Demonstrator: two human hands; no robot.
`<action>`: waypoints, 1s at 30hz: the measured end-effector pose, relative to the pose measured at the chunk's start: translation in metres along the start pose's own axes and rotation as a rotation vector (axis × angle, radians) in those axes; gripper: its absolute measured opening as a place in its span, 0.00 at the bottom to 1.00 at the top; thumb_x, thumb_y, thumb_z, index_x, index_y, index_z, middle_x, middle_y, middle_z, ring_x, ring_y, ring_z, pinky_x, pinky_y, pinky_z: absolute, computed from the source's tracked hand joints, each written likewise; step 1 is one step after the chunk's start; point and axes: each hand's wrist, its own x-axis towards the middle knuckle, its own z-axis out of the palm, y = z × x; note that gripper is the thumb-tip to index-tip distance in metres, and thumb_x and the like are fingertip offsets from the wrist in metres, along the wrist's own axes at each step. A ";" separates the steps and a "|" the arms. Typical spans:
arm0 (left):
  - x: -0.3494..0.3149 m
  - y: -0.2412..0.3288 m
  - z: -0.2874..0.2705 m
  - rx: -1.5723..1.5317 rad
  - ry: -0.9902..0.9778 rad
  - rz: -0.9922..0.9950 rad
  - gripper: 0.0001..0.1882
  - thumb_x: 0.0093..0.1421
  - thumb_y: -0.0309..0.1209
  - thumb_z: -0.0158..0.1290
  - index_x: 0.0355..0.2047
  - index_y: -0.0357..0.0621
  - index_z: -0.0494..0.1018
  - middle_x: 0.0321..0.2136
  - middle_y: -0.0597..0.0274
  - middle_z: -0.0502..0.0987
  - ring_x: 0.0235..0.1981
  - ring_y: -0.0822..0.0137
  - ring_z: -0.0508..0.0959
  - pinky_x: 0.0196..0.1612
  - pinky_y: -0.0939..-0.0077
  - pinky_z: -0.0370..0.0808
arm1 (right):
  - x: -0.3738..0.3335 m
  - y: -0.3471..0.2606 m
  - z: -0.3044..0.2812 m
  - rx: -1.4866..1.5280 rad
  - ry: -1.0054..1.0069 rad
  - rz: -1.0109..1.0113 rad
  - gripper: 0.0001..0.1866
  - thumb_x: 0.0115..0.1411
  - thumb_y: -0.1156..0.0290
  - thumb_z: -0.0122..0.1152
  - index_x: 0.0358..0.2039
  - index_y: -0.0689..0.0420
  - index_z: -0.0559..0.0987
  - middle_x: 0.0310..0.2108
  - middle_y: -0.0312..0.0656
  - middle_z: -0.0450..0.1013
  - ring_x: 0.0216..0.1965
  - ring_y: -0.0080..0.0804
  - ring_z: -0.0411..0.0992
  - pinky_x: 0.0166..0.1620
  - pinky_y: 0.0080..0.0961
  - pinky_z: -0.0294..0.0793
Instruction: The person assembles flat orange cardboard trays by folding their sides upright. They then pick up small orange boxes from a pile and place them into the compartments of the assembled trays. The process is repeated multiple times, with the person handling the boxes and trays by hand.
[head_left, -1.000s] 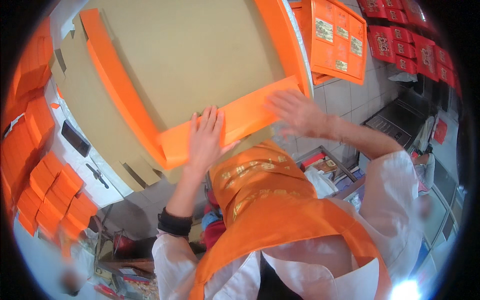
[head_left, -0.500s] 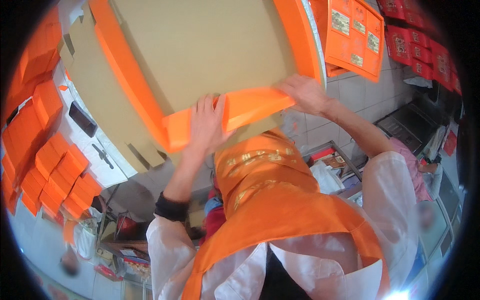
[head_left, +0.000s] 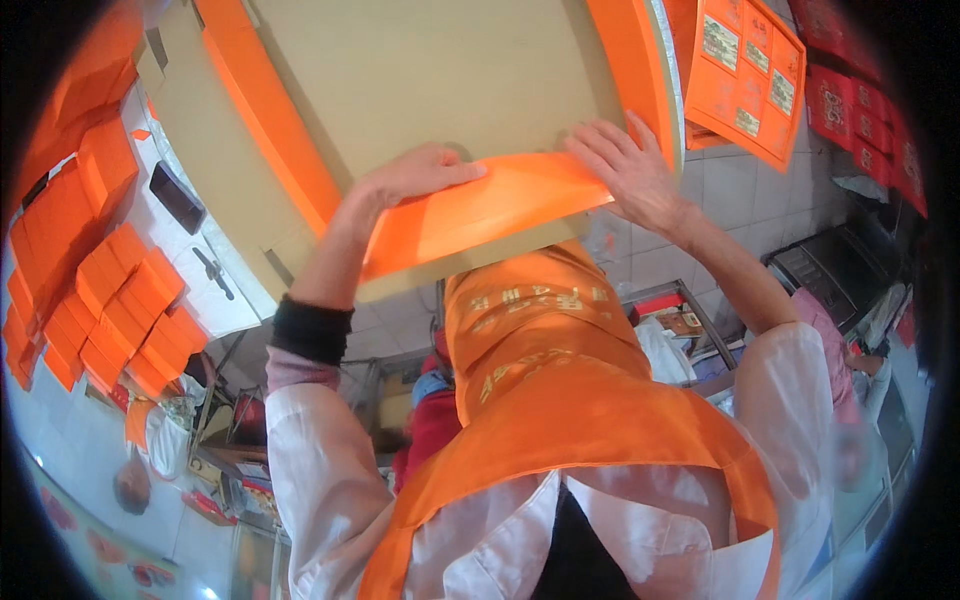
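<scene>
A white-covered worktop (head_left: 225, 318) bends around the left, with a tiled floor (head_left: 730, 205) to the right. One broad tan board (head_left: 440, 80) lies over the worktop, bordered by three orange strips: a left strip (head_left: 265, 110), a right strip (head_left: 640, 65) and a near strip (head_left: 500, 215), which lies along the board's edge closest to the person.

Two hands are at the near strip. Half a second ago the left hand (head_left: 415, 175) lay across its middle with the fingers pointing away; now it is turned, fingers bent together at the strip's far edge and thumb stretched rightward, and the forearm hides the corner shared with the left strip. I cannot tell whether it pinches the paper. The right hand (head_left: 630, 175) remains at the strip's right end, its fingers more spread now; the whole scene has shifted rightward in view.

On the worktop are one dark flat device (head_left: 177, 198) and one dark-handled tool (head_left: 213, 272). Left of them, folded orange pieces (head_left: 120, 320) sit in heaps, too overlapped to count. At upper right stands one orange panel (head_left: 745, 85) bearing four small pictures. The person wears one orange apron (head_left: 600, 420) and one black wristband (head_left: 312, 330).
</scene>
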 end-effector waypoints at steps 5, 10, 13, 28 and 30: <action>0.000 0.001 0.007 -0.362 -0.161 -0.073 0.22 0.59 0.47 0.47 0.31 0.36 0.73 0.25 0.68 0.75 0.26 0.79 0.71 0.27 0.81 0.69 | -0.001 0.000 0.002 -0.014 -0.001 -0.013 0.45 0.36 0.61 0.69 0.57 0.50 0.59 0.52 0.38 0.61 0.57 0.35 0.57 0.61 0.46 0.47; -0.004 -0.002 0.027 -0.265 -0.059 -0.012 0.21 0.60 0.44 0.46 0.36 0.36 0.72 0.29 0.61 0.76 0.29 0.69 0.75 0.34 0.75 0.71 | -0.003 0.007 0.011 -0.036 0.058 -0.050 0.39 0.38 0.67 0.66 0.53 0.52 0.63 0.47 0.38 0.65 0.52 0.35 0.62 0.56 0.38 0.58; -0.010 0.000 0.043 0.193 0.237 0.035 0.24 0.58 0.46 0.48 0.43 0.36 0.68 0.32 0.57 0.75 0.33 0.61 0.74 0.41 0.69 0.70 | -0.006 0.009 0.010 0.106 -0.083 -0.026 0.35 0.37 0.68 0.66 0.50 0.52 0.66 0.44 0.36 0.67 0.48 0.33 0.64 0.49 0.31 0.65; -0.024 0.003 0.092 0.586 0.361 0.234 0.22 0.45 0.44 0.58 0.36 0.43 0.72 0.31 0.58 0.73 0.37 0.57 0.73 0.39 0.63 0.70 | 0.015 0.012 -0.013 0.289 -0.354 -0.047 0.20 0.37 0.66 0.67 0.32 0.54 0.72 0.31 0.38 0.68 0.39 0.38 0.68 0.39 0.32 0.68; -0.029 0.002 0.095 0.636 0.469 0.272 0.20 0.45 0.44 0.59 0.33 0.43 0.73 0.27 0.59 0.74 0.33 0.58 0.74 0.33 0.64 0.72 | 0.013 0.012 -0.009 0.258 -0.230 -0.093 0.18 0.39 0.67 0.65 0.32 0.54 0.71 0.31 0.38 0.68 0.39 0.36 0.68 0.38 0.32 0.68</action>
